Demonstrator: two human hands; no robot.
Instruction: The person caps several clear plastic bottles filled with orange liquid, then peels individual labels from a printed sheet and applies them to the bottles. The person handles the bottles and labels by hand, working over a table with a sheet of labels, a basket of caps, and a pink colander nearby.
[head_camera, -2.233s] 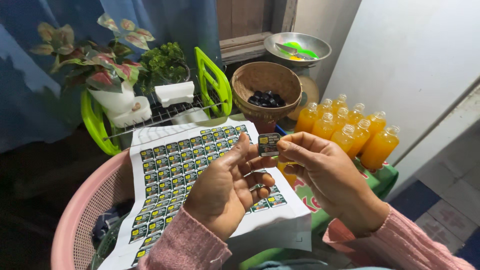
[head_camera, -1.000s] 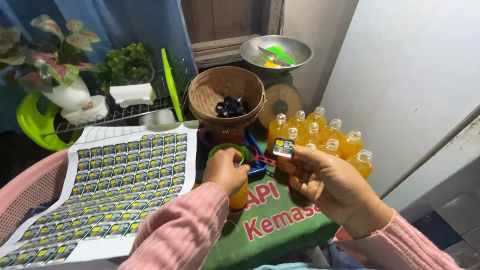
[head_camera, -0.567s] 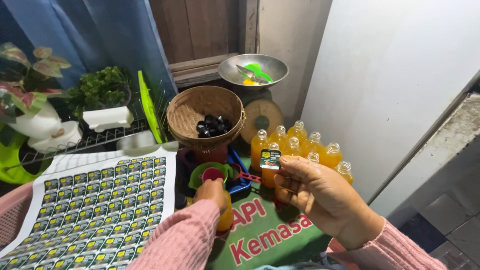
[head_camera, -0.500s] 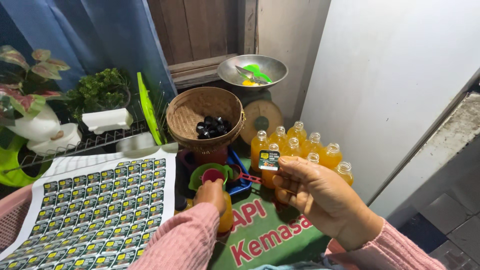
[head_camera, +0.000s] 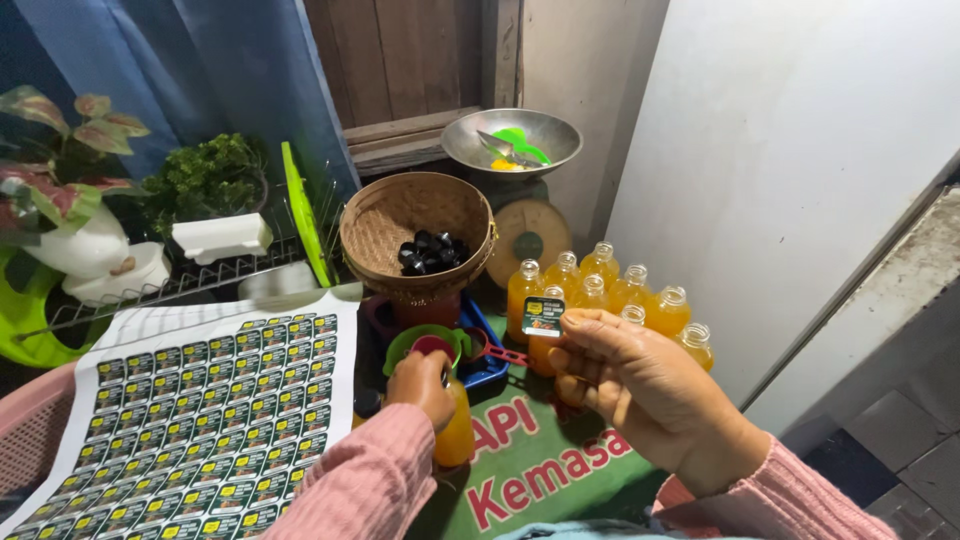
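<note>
Since a moment ago our view holds steady. We pinch a small sticker (head_camera: 543, 316) by its edge in our right hand (head_camera: 640, 395), face out for sticking, while our left hand (head_camera: 423, 383) grips an orange bottle (head_camera: 455, 430) steady, sticker sheet (head_camera: 190, 410) farther left.

A single head-worn view, angled down and forward, close over both hands and the floor-level clutter.

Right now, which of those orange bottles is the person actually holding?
The bottle nearest the camera, apart from the cluster by the wall: the left hand grips its top, while the right hand pinches a small sticker.
</note>
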